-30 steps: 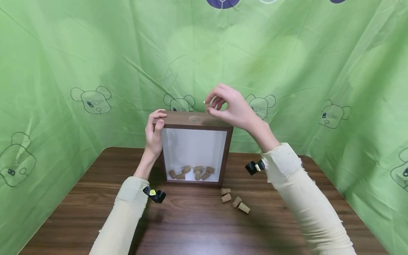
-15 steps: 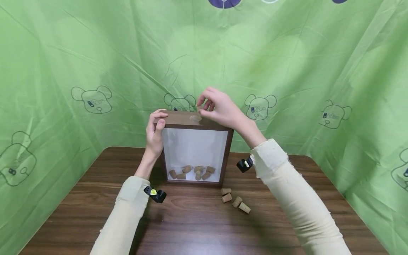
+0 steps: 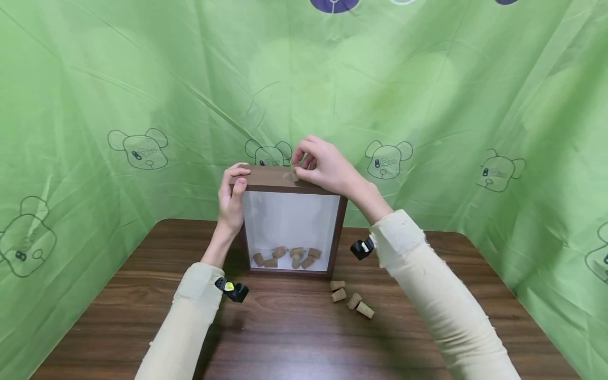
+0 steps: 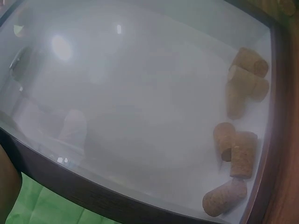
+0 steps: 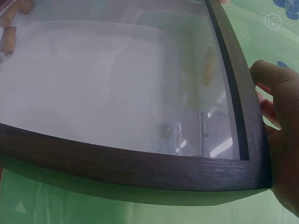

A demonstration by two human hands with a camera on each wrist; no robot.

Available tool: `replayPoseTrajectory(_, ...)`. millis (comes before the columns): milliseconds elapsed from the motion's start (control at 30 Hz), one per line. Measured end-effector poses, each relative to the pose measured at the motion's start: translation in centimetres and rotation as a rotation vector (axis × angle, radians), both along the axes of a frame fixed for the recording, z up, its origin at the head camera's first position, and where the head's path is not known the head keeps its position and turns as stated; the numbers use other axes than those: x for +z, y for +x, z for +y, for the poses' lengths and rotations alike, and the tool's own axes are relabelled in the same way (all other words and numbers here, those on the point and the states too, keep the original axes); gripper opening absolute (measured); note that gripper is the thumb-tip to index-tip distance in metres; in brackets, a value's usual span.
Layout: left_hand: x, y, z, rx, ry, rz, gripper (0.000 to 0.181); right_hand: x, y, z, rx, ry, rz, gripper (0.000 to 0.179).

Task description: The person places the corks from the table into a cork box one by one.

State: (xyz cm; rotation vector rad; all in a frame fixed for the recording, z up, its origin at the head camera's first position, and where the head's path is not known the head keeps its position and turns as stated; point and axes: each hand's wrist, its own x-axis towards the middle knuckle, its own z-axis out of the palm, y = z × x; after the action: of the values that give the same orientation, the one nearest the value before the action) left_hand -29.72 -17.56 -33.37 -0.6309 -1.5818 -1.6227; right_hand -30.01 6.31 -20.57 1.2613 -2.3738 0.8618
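Observation:
A shadow box (image 3: pixel 339 227) with a brown wooden frame and clear front stands upright on the table. Several corks (image 3: pixel 279 252) lie inside along its bottom, seen closer as a pile of corks (image 4: pixel 243 154) in the left wrist view. My left hand (image 3: pixel 231 203) grips the box's upper left corner, thumb in front and fingers over the top. My right hand (image 3: pixel 325 166) pinches a cork (image 3: pixel 294 170) right at the round hole (image 3: pixel 288 177) in the top edge; fingers mostly hide this cork. The right wrist view has the right hand (image 5: pixel 282 98) beside the top edge.
Several loose corks (image 3: pixel 365 310) lie on the wooden table (image 3: pixel 285 327), in front of the box's lower right corner. A green curtain (image 3: pixel 190 105) with bear-face drawings hangs behind and at both sides. Each sleeve carries a black wrist camera (image 3: pixel 362 248).
My right hand has moved left and slightly down with the cork, from above the box's right part to the hole. The left hand keeps its grip on the corner.

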Motion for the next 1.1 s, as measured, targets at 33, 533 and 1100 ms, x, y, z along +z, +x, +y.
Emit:
replayPoseTrajectory(33,0.0,0.0,0.0,-0.001,0.000,0.000,0.043,-0.1,0.0,-0.1,0.004,-0.002,-0.008,0.009)
replayPoseTrajectory(533,-0.3,-0.1,0.1,-0.011,0.013,-0.022,0.038,-0.6,-0.1,-1.5,-0.010,-0.008,-0.025,0.009)
replayPoseTrajectory(1100,-0.1,0.1,0.1,-0.009,0.007,-0.013,0.040,-0.4,1.5,1.3,-0.060,-0.013,-0.008,0.009)
